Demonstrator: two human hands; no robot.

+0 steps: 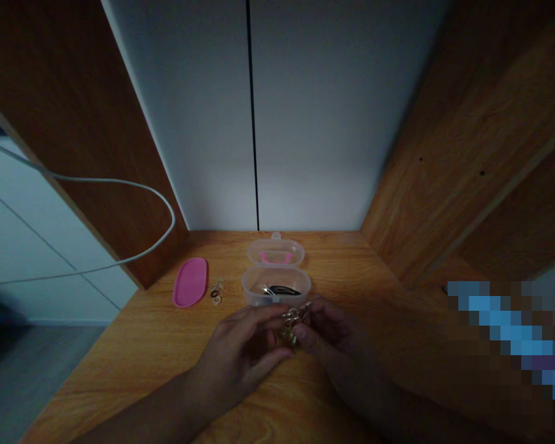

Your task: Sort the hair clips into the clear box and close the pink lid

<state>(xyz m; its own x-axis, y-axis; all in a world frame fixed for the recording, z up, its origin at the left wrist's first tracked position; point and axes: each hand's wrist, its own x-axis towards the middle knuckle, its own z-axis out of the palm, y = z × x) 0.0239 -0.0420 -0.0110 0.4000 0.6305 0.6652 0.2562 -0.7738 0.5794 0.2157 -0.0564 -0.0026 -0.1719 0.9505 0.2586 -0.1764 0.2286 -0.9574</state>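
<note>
My left hand (243, 351) and my right hand (333, 333) meet over the wooden desk (157, 345), just in front of a small clear plastic box (276, 287). Together they pinch a little cluster of metal hair clips (293, 320) between the fingertips. The box stands open with its lid (275, 251) folded back, a pink handle on the lid. Dark hair clips (282, 290) lie inside the box.
A pink oval case (190, 282) lies left of the box, with small hair rings (216, 294) beside it. Wooden side panels rise left and right, a white wall behind. A white cable (134, 185) loops across the left. The scene is dim.
</note>
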